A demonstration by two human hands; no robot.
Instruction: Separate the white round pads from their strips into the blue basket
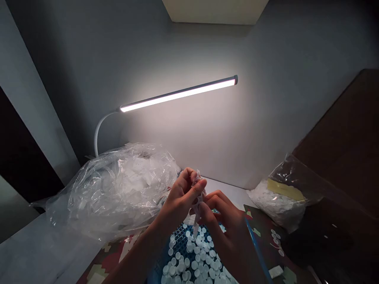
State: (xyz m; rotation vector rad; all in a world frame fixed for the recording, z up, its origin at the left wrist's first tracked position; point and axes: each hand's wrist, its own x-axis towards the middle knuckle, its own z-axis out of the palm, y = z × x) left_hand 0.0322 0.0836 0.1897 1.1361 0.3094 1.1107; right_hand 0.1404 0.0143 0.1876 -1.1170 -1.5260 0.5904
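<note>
My left hand pinches the upper part of a thin, whitish plastic piece with holes in it. Lower on the same piece, the fingers of my right hand are closed round its edge. Both hands are close together above a blue mesh basket. Many small round white caps lie in the basket, below the hands. The lower tip of the plastic piece hangs over them.
A large clear bag of whitish pieces bulges at the left. Another bag with a yellow label stands at the right, near several loose caps. A lit bar lamp hangs above.
</note>
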